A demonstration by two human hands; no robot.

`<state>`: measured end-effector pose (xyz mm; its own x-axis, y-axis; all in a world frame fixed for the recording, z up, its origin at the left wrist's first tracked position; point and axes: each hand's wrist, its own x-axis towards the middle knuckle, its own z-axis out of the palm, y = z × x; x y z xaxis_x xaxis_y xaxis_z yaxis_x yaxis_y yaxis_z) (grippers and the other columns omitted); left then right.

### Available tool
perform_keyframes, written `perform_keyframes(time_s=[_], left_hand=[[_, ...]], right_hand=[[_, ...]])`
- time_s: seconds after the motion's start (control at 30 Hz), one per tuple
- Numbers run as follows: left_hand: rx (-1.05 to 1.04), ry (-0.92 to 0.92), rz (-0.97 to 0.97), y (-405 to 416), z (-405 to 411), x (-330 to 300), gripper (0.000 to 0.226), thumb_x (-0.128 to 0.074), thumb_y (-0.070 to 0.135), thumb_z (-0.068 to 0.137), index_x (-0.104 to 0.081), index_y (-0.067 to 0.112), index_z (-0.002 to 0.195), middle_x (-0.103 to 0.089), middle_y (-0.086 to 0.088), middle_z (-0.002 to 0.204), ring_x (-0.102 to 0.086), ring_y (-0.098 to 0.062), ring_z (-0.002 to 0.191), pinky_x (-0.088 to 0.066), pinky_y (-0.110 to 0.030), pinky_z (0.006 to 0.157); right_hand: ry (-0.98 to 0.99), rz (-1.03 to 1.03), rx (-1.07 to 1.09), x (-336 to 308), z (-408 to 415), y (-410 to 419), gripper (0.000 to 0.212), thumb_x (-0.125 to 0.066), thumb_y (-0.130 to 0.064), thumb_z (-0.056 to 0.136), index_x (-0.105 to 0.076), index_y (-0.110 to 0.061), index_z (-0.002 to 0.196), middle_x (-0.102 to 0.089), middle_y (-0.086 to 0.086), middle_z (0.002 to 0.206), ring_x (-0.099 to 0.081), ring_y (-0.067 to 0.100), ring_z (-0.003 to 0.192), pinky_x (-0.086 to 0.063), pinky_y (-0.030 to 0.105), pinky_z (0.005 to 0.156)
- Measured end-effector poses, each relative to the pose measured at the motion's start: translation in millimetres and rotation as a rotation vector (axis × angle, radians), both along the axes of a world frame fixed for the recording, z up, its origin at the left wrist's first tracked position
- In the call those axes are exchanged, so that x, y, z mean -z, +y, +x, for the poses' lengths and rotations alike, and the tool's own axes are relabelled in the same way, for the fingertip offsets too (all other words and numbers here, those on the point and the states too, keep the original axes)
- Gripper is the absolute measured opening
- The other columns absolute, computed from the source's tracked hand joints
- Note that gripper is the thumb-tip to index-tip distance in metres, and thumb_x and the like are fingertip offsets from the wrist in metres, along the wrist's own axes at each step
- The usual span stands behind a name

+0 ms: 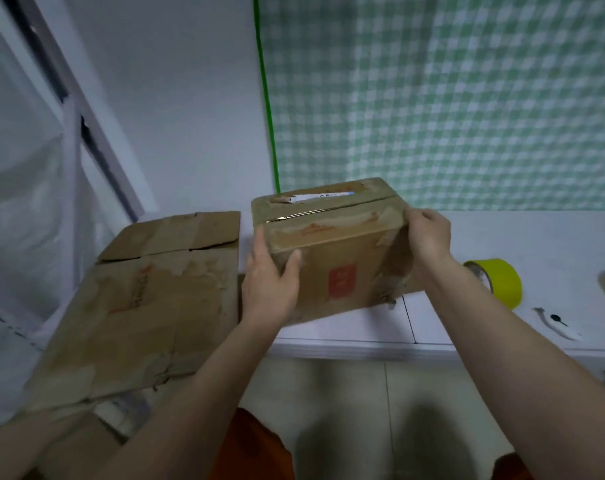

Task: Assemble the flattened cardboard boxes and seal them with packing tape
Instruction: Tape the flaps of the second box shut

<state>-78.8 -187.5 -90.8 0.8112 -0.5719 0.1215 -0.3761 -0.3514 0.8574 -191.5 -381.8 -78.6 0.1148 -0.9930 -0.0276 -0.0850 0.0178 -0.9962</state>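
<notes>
Cardboard box (332, 251), taped shut, is gripped at both ends by left hand (271, 282) and right hand (429, 233), fingers curled.

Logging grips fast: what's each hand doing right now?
Left hand: grips the assembled box at its left corner.
Right hand: grips the box's right end.

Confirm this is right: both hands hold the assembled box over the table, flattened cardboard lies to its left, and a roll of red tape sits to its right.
Wrong in one respect: the tape is yellow, not red, as the head view shows. The rest stands: the left hand and right hand hold the box over the table, with flattened cardboard to its left.
</notes>
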Motion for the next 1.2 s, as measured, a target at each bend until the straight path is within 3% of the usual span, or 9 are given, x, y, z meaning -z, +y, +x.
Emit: perform_keyframes(time_s=[0.13,0.27,0.43,0.6,0.73,0.8,0.93,1.07,1.2], left_hand=[[-0.031,0.055,-0.192,-13.9,18.0,-11.3,0.061,-0.053,0.044,0.095,-0.030,0.024,0.148,-0.036,0.003,0.149,-0.036,-0.015,0.135,-0.028,-0.025,0.104],[-0.037,0.035,-0.203,-32.3,45.4,-14.7,0.042,-0.050,0.035,0.098,-0.045,0.018,0.136,-0.039,-0.007,0.141,-0.039,-0.014,0.123,-0.023,-0.014,0.093],[0.007,0.104,0.051,-50.7,20.7,-8.7,0.059,-0.046,0.046,0.096,-0.025,0.032,0.149,0.010,-0.011,0.161,-0.002,-0.034,0.147,-0.011,-0.043,0.118],[0.203,0.148,-0.012,-38.5,-41.5,0.3,0.067,-0.047,0.049,0.095,-0.011,0.042,0.151,0.018,-0.004,0.160,-0.001,-0.027,0.149,-0.011,-0.046,0.120],[0.275,0.125,-0.030,-37.8,-52.2,1.6,0.068,-0.056,0.051,0.090,-0.026,0.037,0.149,0.015,-0.002,0.161,0.000,-0.017,0.149,-0.010,-0.035,0.119],[0.333,0.065,-0.094,-42.4,-40.4,0.7,0.061,-0.061,0.051,0.087,-0.041,0.032,0.142,-0.001,0.001,0.161,-0.014,-0.016,0.147,-0.020,-0.033,0.119],[0.425,-0.042,-0.076,-48.5,-30.3,-3.1,0.039,-0.052,0.029,0.098,-0.051,0.024,0.136,-0.025,0.010,0.152,-0.033,-0.006,0.135,-0.027,0.001,0.095],[0.337,-0.610,-0.008,-52.8,-55.5,-12.7,0.042,-0.048,0.016,0.097,-0.050,0.016,0.139,-0.025,-0.005,0.158,-0.019,-0.021,0.146,-0.021,-0.032,0.118],[0.486,-0.854,0.267,-59.5,-76.0,-11.8,0.060,-0.039,0.050,0.098,-0.027,0.023,0.151,-0.024,0.003,0.159,-0.019,-0.015,0.146,-0.011,-0.032,0.119]], right_hand=[[-0.097,-0.047,0.204,-0.8,-9.7,25.9,0.021,-0.054,-0.021,0.086,-0.044,-0.018,0.068,-0.051,0.001,0.078,-0.044,0.014,0.064,-0.036,0.030,0.061],[-0.163,-0.083,0.174,4.1,-23.5,65.0,0.023,-0.056,-0.016,0.085,-0.039,-0.019,0.070,-0.045,0.002,0.078,-0.040,0.012,0.065,-0.034,0.026,0.058],[-0.106,-0.089,0.047,23.6,-35.4,89.0,0.016,-0.058,-0.020,0.087,-0.046,-0.014,0.079,-0.047,0.000,0.079,-0.047,0.015,0.073,-0.038,0.027,0.066],[0.021,-0.116,0.112,11.0,-40.0,34.7,0.040,-0.055,-0.039,0.081,-0.051,-0.018,0.114,-0.048,0.004,0.125,-0.047,0.022,0.117,-0.038,0.039,0.103],[-0.016,-0.072,0.036,17.0,-41.9,29.7,0.020,-0.057,-0.035,0.084,-0.047,-0.019,0.089,-0.052,-0.004,0.085,-0.053,0.022,0.089,-0.045,0.037,0.082],[-0.043,-0.128,0.097,24.4,-45.8,39.9,0.020,-0.058,-0.027,0.086,-0.040,-0.021,0.079,-0.049,-0.002,0.085,-0.048,0.019,0.082,-0.040,0.032,0.074],[-0.034,-0.225,0.073,34.5,-55.6,52.4,0.024,-0.059,-0.032,0.088,-0.039,-0.022,0.081,-0.046,0.003,0.093,-0.047,0.018,0.082,-0.039,0.030,0.074],[0.040,-0.383,0.060,49.3,-75.6,44.3,0.032,-0.046,-0.045,0.092,-0.050,-0.014,0.097,-0.054,0.005,0.103,-0.050,0.019,0.097,-0.039,0.029,0.085],[0.248,-0.359,0.309,73.7,-105.7,12.3,0.068,-0.054,-0.049,0.078,-0.045,0.004,0.121,-0.045,0.020,0.122,-0.036,0.033,0.119,-0.028,0.042,0.104]])
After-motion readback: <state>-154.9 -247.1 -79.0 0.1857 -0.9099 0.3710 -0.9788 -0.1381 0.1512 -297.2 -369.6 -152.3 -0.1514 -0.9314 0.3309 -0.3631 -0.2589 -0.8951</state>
